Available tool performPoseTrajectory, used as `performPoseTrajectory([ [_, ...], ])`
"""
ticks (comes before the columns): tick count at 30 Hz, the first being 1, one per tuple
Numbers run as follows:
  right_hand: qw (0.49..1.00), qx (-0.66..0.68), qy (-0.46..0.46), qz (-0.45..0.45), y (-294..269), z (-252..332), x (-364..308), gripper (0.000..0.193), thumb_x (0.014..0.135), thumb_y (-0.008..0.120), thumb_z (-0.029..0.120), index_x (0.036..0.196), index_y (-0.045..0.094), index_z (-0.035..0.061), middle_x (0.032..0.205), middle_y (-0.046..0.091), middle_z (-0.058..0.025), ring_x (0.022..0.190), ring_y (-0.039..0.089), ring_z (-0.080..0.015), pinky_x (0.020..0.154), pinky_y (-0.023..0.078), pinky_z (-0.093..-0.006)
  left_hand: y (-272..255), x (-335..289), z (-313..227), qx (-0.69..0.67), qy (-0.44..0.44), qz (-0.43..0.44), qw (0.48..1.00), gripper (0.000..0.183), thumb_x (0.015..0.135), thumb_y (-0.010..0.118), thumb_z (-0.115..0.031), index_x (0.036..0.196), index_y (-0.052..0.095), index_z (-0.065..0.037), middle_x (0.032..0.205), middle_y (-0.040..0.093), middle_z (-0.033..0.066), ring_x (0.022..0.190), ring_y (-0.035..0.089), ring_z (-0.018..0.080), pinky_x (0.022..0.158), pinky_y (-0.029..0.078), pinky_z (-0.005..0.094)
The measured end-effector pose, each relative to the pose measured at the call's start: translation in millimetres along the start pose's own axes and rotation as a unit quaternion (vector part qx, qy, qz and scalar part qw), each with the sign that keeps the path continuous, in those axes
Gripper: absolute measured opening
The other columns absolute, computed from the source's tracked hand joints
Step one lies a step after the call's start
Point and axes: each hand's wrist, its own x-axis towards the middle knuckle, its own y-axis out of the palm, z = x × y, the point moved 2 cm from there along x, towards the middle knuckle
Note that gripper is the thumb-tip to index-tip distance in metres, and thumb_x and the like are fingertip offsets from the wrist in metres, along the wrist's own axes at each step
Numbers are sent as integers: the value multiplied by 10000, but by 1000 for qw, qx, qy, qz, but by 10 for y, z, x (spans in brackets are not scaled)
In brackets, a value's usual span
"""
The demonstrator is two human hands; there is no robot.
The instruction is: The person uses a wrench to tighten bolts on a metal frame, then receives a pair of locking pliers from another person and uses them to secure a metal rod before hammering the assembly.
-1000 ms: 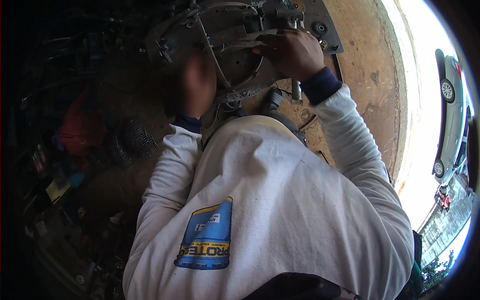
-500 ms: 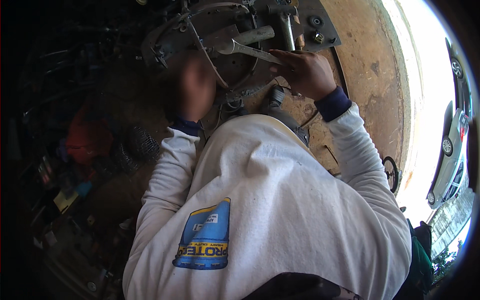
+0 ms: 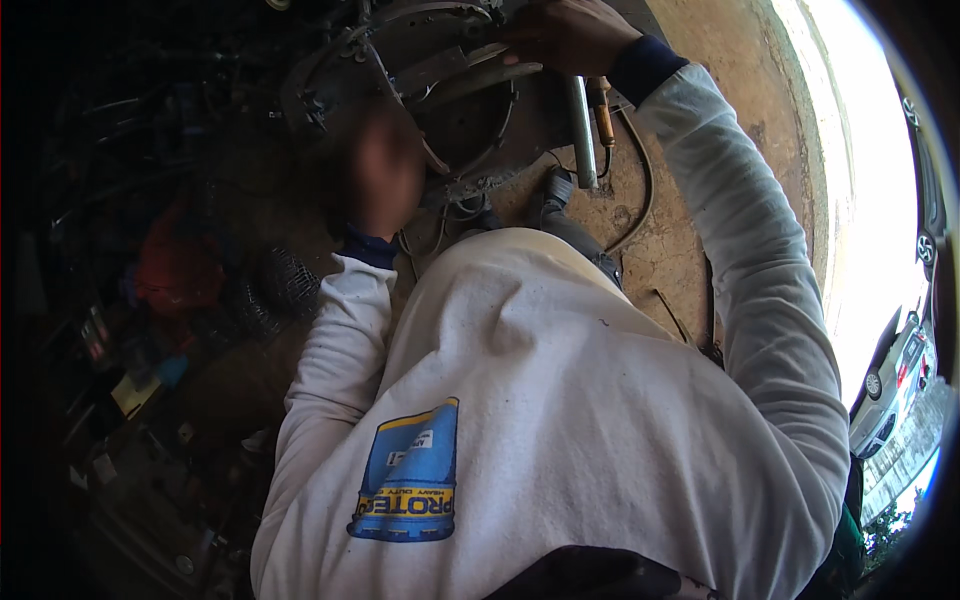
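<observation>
My right hand [image 3: 575, 35] is over the workbench at the top, palm down with its fingers curled. A pale steel strip, seemingly the wrench [image 3: 487, 53], pokes out left of the fingers; most of it is hidden. Just below the hand lies a grey metal pipe [image 3: 480, 82], beside a flat metal bar [image 3: 428, 72]. My left hand [image 3: 385, 175] is smeared by blur at the left side of a curved metal frame [image 3: 400, 95], so its fingers and anything in them cannot be made out.
A hammer's steel handle [image 3: 582, 135] and a wooden-handled tool [image 3: 603, 112] jut past the bench's near edge. A cable [image 3: 645, 185] curls across the floor. Dark clutter and a red object [image 3: 180, 265] fill the left side. Cars [image 3: 895, 370] stand outside at right.
My right hand has moved up and left, further over the bench, with the wrench drawn along and now mostly covered. My left hand has barely moved.
</observation>
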Motion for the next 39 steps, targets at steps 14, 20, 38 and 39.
performPoseTrajectory([
  [14,914,173,366,-28,235,1599,-605,404,860,662,269,1253,621,187,871,657,-103,709,663,-313,616,535,-387,12,-5,11,37,2,14,999,484,871,576,42,1335,442,7,985,639,60,877,602,111,790,495,262],
  [20,922,132,364,-13,65,1553,-578,412,850,667,199,1251,604,130,824,627,-115,681,650,-322,589,520,-409,-41,7,91,14,4,23,1000,493,876,604,14,1342,446,-19,995,635,70,886,602,123,790,498,273],
  [38,909,186,370,-41,159,1571,-678,315,841,692,182,1134,644,77,882,674,-122,723,676,-300,614,535,-382,-39,25,49,15,-15,60,998,398,926,587,-27,1302,459,-17,995,651,74,924,618,133,827,497,273],
  [39,906,193,375,-48,158,1554,-706,332,839,698,186,1143,639,67,894,675,-130,728,674,-309,623,535,-389,-40,27,63,4,-19,53,998,373,921,591,-30,1275,475,-14,970,655,65,900,624,129,809,500,276],
])
